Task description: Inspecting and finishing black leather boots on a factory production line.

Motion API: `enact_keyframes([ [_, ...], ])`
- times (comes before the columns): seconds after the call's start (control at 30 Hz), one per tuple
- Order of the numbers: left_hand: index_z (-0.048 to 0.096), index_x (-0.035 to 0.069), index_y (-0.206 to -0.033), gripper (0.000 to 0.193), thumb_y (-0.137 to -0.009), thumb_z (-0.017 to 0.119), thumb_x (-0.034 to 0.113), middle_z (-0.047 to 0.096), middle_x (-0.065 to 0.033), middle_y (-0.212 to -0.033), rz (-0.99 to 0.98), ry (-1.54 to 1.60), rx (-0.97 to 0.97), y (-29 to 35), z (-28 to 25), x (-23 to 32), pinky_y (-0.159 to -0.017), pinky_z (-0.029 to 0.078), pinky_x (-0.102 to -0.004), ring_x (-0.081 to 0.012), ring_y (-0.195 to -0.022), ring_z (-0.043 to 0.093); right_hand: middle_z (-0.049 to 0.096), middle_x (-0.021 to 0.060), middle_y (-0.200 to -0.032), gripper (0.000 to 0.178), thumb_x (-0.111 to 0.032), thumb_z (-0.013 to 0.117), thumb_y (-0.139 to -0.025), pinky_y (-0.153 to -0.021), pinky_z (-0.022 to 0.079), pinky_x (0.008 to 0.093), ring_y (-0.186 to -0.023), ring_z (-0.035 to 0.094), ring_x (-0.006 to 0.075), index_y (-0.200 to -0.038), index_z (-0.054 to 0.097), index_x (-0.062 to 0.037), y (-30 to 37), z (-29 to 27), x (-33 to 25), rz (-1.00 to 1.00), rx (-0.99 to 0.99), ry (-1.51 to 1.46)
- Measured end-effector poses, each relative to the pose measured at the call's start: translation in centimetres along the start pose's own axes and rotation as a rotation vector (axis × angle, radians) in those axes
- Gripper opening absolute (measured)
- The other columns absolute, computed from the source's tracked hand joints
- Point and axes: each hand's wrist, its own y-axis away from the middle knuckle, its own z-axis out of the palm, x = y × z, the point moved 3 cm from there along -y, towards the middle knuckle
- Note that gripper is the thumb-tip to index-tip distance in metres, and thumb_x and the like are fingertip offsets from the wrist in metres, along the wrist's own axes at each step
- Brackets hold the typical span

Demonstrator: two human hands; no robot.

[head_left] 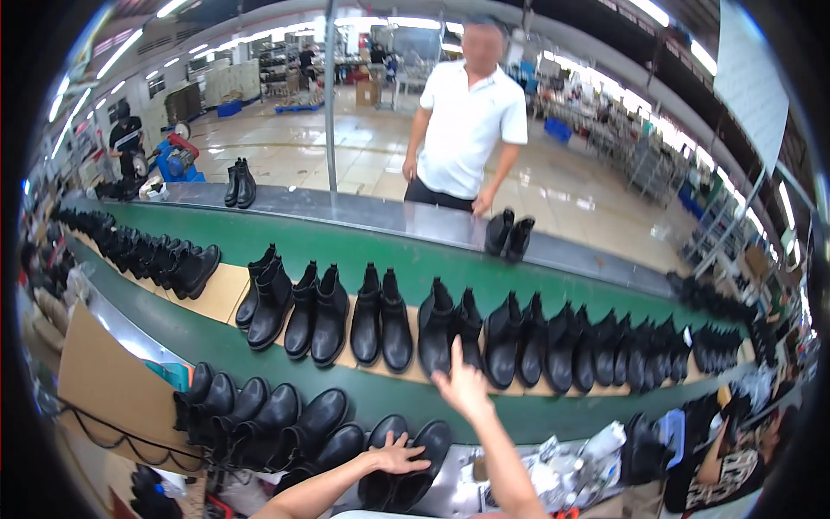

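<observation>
My left hand (399, 455) lies with fingers spread across a pair of black ankle boots (430, 450) on the near side of the belt. My right hand (465, 387) reaches over the green conveyor belt (380, 411). Its index finger is stretched up toward a black boot pair (436, 333) standing in the row; nothing shows in the hand. Whether the fingertip touches the boot, I cannot tell. More black boots (285, 411) stand close together to the left of my left hand.
A person in a white shirt (471, 130) stands across the belt, beside a metal ledge (346, 208) bearing boot pairs. Brown cardboard (121, 372) stands at left. Clear plastic wrapping (562, 463) and a blue-rimmed bin (672, 437) are at right, near another person's arm (712, 454).
</observation>
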Motion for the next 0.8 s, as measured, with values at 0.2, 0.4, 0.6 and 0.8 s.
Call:
enact_keyframes([
  [0.2, 0.023, 0.025, -0.142, 0.089, -0.073, 0.031, 0.08, 0.001, -0.0187, -0.149, 0.037, -0.038, 0.029, -1.4, 1.4, -1.5, -0.1, 0.003, -0.0685, -0.0438, -0.134, -0.008, 0.054, 0.0279, -0.112, 0.07, -0.049, 0.048, -0.085, -0.085, 0.045, 0.0485, -0.099, 0.054, 0.0451, -0.137, 0.028, -0.0067, 8.4, 11.7, 6.0, 0.042, -0.366, -0.003],
  [0.4, 0.023, 0.016, -0.143, 0.091, -0.076, 0.026, 0.079, 0.005, -0.0285, -0.145, 0.105, -0.088, 0.011, -0.9, 0.6, 0.1, -0.107, -0.002, -0.0556, -0.0456, -0.134, -0.006, 0.027, 0.0252, -0.14, 0.069, -0.051, 0.043, -0.087, -0.1, 0.034, 0.0453, -0.121, 0.037, 0.0453, -0.141, 0.023, -0.0116, 12.0, 14.1, 7.2, 0.096, -0.272, -0.067],
  [0.6, 0.023, 0.013, -0.142, 0.092, -0.077, 0.025, 0.078, 0.003, -0.0325, -0.143, 0.114, -0.075, 0.001, -0.4, 0.5, -0.7, -0.108, -0.002, -0.0507, -0.0467, -0.133, -0.006, 0.026, 0.0226, -0.142, 0.078, -0.05, 0.045, -0.086, -0.104, 0.03, 0.0418, -0.125, 0.034, 0.0414, -0.14, 0.019, 0.0001, 12.0, 14.6, 6.5, 0.142, -0.261, -0.118],
  [0.8, 0.023, 0.012, -0.142, 0.089, -0.079, 0.026, 0.075, 0.005, -0.0322, -0.143, 0.148, -0.113, -0.015, -0.3, -0.8, -0.1, -0.109, -0.004, -0.0492, -0.0459, -0.133, -0.006, 0.03, 0.0296, -0.137, 0.081, -0.049, 0.047, -0.085, -0.1, 0.034, 0.0433, -0.12, 0.039, 0.0448, -0.136, 0.02, 0.0082, 11.2, 14.8, 6.9, 0.104, -0.201, -0.128],
])
